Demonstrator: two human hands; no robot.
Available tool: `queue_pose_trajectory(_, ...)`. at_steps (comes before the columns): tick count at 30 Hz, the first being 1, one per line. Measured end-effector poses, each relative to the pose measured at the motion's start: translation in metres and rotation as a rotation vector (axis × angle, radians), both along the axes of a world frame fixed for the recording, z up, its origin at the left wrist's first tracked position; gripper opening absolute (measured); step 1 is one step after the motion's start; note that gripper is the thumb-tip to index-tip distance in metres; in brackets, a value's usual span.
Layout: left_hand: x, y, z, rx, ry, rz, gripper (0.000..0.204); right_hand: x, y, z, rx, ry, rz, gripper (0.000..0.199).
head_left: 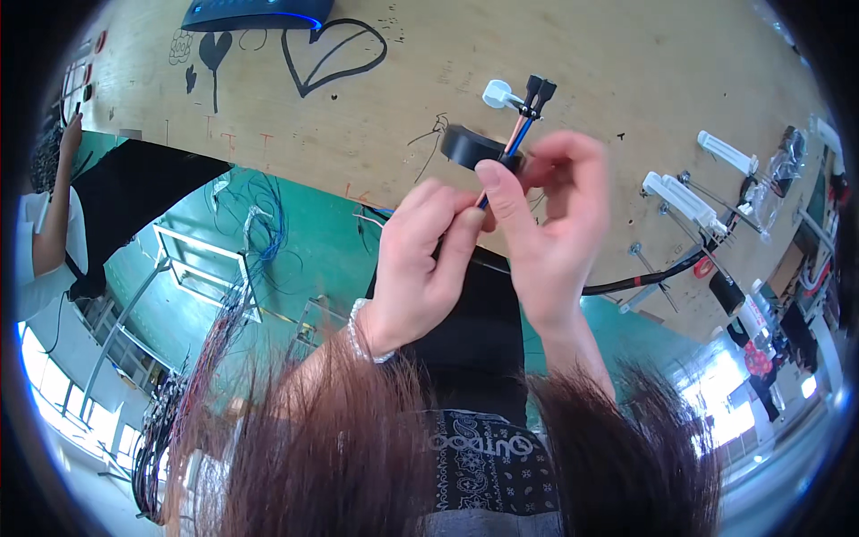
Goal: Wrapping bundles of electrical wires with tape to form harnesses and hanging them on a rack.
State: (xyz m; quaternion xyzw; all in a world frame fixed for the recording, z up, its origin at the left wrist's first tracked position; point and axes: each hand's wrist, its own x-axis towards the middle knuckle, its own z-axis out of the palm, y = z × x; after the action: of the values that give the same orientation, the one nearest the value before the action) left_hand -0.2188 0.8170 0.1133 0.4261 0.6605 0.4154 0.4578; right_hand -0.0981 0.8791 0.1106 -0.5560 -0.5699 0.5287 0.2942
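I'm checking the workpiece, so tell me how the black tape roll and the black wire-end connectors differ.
The black tape roll is one round ring; the black wire-end connectors are a pair of narrow blocks. The roll is wider than either connector. The roll is near the right hand, partway along the wires; the connectors top their far ends. Both are black.

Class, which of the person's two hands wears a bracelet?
The left hand: a pale beaded bracelet circles its wrist, while the right hand shows a bare wrist.
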Motion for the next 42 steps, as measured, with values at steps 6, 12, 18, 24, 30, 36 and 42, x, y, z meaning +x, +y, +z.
queue_pose_trajectory(6,-0.017,-0.011,0.016,-0.376,-1.000,0.120,0.026,0.003,0.004,-0.040,-0.214,0.580,0.034,0.045)
queue_pose_trajectory(12,-0.009,-0.014,0.022,-0.321,-0.662,0.078,0.016,-0.007,-0.004,-0.035,-0.342,0.806,-0.022,0.046)
queue_pose_trajectory(18,-0.004,-0.031,0.002,0.181,0.191,-0.011,0.015,0.004,-0.022,0.026,0.220,-0.029,0.172,0.036)
queue_pose_trajectory(24,0.003,-0.030,0.008,0.036,-0.006,0.019,0.017,0.006,-0.003,0.036,0.369,-0.088,0.360,0.026)
queue_pose_trajectory(30,0.004,-0.030,0.011,-0.138,-0.380,0.095,0.010,-0.006,-0.007,-0.007,0.037,0.087,0.008,0.031)
queue_pose_trajectory(36,-0.009,-0.026,0.015,-0.208,-0.677,0.082,0.014,-0.021,-0.016,-0.048,-0.572,1.096,0.011,0.052)
queue_pose_trajectory(42,-0.007,-0.040,0.007,-0.072,-0.019,-0.034,0.010,0.011,-0.032,0.009,0.012,0.315,0.090,0.038)
